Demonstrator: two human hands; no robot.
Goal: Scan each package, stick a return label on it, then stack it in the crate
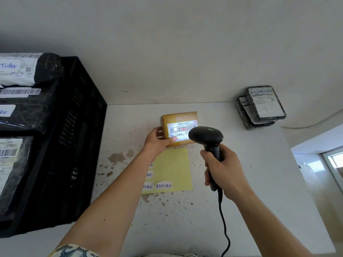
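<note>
My left hand (159, 139) grips a small tan box (177, 117) by its left side and holds it above the table, its white shipping label facing up. My right hand (221, 170) grips the handle of a black barcode scanner (206, 136) with a green light on top. The scanner head points at the box's label, which glows bright under its beam. Below the box lies a yellow sheet (174, 167) carrying several white RETURN stickers. A black crate (78, 138) at the left holds several dark wrapped packages, some with RETURN stickers.
Two dark wrapped packages (261, 106) are stacked at the table's far right by the wall. The scanner's black cord (223, 219) trails toward the near edge. The white table (250, 182) has brown stains around the sheet. The table's right edge drops off to a floor.
</note>
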